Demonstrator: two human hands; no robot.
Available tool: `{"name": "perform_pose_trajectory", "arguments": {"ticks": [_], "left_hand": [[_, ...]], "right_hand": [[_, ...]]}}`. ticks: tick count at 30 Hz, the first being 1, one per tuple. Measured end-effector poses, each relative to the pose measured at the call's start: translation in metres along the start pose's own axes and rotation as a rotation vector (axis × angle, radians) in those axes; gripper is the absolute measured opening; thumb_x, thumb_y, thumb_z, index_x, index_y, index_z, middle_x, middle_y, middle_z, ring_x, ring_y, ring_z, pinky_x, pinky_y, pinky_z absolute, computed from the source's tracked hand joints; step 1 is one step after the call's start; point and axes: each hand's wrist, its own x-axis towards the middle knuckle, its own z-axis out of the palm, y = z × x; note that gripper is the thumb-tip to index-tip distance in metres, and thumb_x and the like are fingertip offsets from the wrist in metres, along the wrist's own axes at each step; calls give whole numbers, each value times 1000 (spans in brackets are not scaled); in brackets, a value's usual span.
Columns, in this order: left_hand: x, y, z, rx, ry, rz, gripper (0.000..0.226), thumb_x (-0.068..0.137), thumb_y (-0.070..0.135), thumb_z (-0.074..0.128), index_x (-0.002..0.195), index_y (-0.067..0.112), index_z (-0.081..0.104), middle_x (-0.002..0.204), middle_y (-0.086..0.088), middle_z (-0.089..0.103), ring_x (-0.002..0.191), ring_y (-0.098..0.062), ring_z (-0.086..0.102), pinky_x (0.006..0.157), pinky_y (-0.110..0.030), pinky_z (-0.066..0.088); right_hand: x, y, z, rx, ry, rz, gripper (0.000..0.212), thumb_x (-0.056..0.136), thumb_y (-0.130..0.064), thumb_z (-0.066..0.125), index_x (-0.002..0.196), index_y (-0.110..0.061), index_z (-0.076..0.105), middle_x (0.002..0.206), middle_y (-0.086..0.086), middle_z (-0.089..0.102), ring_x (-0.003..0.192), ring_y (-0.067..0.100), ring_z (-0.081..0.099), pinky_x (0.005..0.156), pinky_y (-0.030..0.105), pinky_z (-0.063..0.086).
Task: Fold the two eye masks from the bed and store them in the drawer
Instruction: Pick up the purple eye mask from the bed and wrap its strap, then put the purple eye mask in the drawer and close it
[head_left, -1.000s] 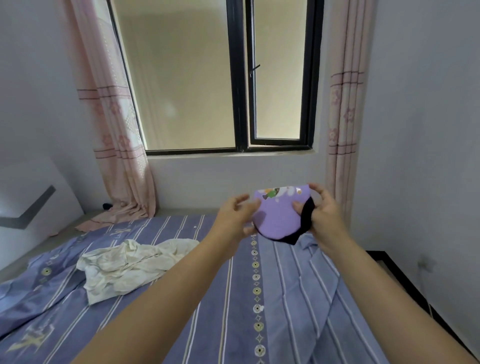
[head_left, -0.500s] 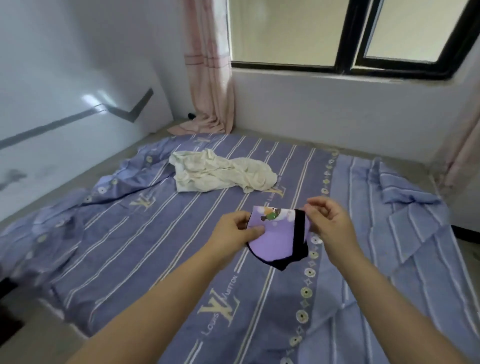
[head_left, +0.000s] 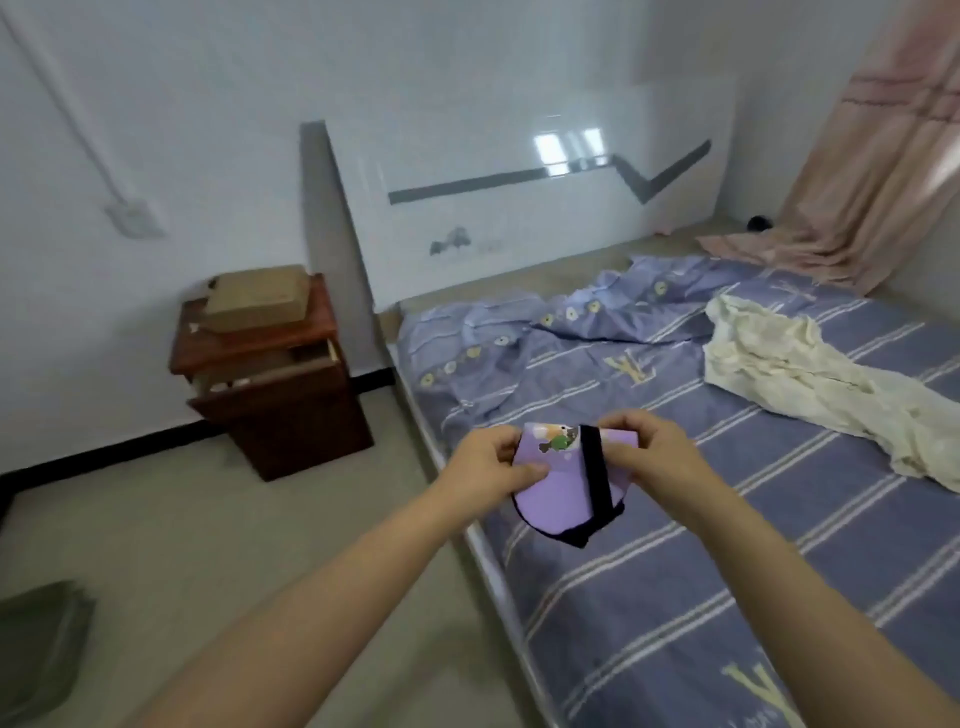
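Observation:
A purple eye mask (head_left: 553, 496) with a cartoon print and a black strap is folded in half and held in the air over the bed's left edge. My left hand (head_left: 491, 460) pinches its left side and my right hand (head_left: 647, 454) grips its right side by the strap. The brown nightstand (head_left: 296, 415) stands on the floor to the left of the bed, its top drawer (head_left: 311, 358) pulled partly open. I see no second eye mask.
The bed (head_left: 701, 571) has a blue striped sheet with a crumpled cream cloth (head_left: 810, 384) on its right. A cardboard box (head_left: 254, 296) sits on the nightstand. The white headboard (head_left: 519, 208) leans on the wall; a pink curtain (head_left: 878, 171) hangs at right. A dark object (head_left: 36, 644) lies on the floor at left.
The view has swung left from the window to the nightstand and headboard. Both hands still hold the folded mask, now lower and over the bed's edge.

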Motion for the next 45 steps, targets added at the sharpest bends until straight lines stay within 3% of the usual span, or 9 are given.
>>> {"name": "perform_pose_trajectory", "arguments": {"ticks": [6, 11, 21, 26, 30, 34, 37, 41, 45], "left_hand": [[-21, -56, -191, 184, 298, -103, 13, 77, -1, 67, 87, -8, 63, 75, -13, 55, 69, -18, 47, 58, -28, 35], [-13, -115, -303, -148, 566, -216, 22, 83, -5, 59, 105, -6, 58, 97, -13, 61, 89, -24, 57, 79, -40, 47], [143, -292, -522, -138, 829, -589, 36, 89, 15, 56, 122, 3, 48, 118, -17, 61, 96, -27, 58, 81, -32, 44], [207, -398, -605, 376, 701, -727, 49, 84, 9, 59, 129, 2, 41, 133, -18, 50, 122, -29, 46, 99, -31, 34], [238, -462, -645, 703, 540, -636, 76, 77, 14, 69, 139, 4, 25, 147, -25, 26, 136, -36, 25, 112, -40, 25], [265, -499, -670, 1005, 366, -484, 102, 34, 14, 94, 122, -12, 48, 125, -41, 50, 114, -56, 48, 82, -61, 50], [281, -516, -682, 1187, 302, -458, 106, 26, 19, 95, 117, -11, 52, 121, -38, 55, 111, -52, 53, 81, -61, 49], [296, -521, -697, 1228, 239, -479, 99, 58, 22, 85, 135, -7, 30, 142, -33, 33, 133, -46, 29, 110, -51, 27], [295, -510, -712, 1334, 123, -472, 108, 33, 40, 92, 119, -11, 51, 123, -29, 58, 116, -41, 55, 91, -56, 46]], "right_hand": [[110, -25, 200, -153, -306, -13, 30, 81, 1, 56, 63, -24, 51, 62, -2, 49, 58, 7, 43, 47, 8, 34], [197, -28, 319, -51, -358, -10, 15, 70, -11, 57, 75, -22, 48, 73, 0, 49, 66, 9, 46, 50, 9, 40], [475, 83, 521, -38, -374, 399, 15, 87, 4, 47, 82, -3, 60, 84, 14, 63, 67, 17, 57, 62, 26, 51], [605, 159, 605, -103, -173, 618, 24, 85, 10, 44, 107, 12, 54, 120, 30, 56, 108, 43, 55, 96, 48, 46], [679, 216, 654, -225, -120, 600, 27, 82, 11, 45, 106, 12, 57, 117, 32, 59, 98, 36, 58, 95, 50, 46], [726, 258, 676, -397, -129, 615, 30, 85, 1, 45, 113, 8, 53, 124, 29, 56, 112, 42, 53, 100, 50, 44], [745, 274, 686, -439, -210, 699, 36, 90, -14, 43, 124, -1, 46, 133, 21, 50, 120, 35, 50, 101, 43, 44], [727, 257, 686, -976, -464, 326, 33, 95, -21, 35, 118, -2, 48, 124, 24, 56, 111, 35, 53, 93, 39, 42], [675, 245, 644, -1232, -609, -401, 51, 70, -36, 70, 111, -8, 55, 113, 19, 66, 105, 39, 60, 89, 49, 49]]}}
